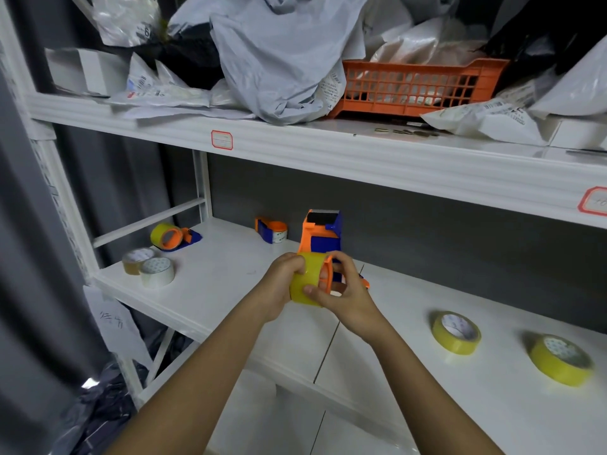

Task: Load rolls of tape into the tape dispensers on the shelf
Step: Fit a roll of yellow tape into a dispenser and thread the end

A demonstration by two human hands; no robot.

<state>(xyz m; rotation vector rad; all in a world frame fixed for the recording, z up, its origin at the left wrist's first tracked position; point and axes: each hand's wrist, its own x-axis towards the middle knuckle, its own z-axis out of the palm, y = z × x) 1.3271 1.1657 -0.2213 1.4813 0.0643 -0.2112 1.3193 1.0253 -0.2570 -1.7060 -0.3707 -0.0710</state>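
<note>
On the middle shelf point(210, 280), far left: one orange-and-blue dispenser point(175, 238) already carries a yellow roll, with a brown roll point(136, 260) and a whitish roll point(157, 271) touching each other just in front of it. Further right at the back, a second small dispenser point(272, 230) looks unloaded, hard to confirm. Centre: your left hand point(285, 280) wraps its fingers round the left side of the yellow tape roll point(306, 280), and your right hand point(341, 292) curls round the right side, thumb pressed on the roll's face, fingers over the orange hub of the upright dispenser point(320, 239). Roll appears partway onto the hub; I can't tell if it's fully seated. Risks from here, my read: push off-axis and the roll jams crooked on the hub; press too hard and the dispenser tips or slides back, since nothing braces its base; fingers between roll and hub can get pinched. Cutter blade location not visible, so keep fingertips off the top end. Right side: two spare yellow rolls point(456, 332) point(561, 360) lie flat, well apart from your hands, near the front edge, so a careless elbow could knock them off.
</note>
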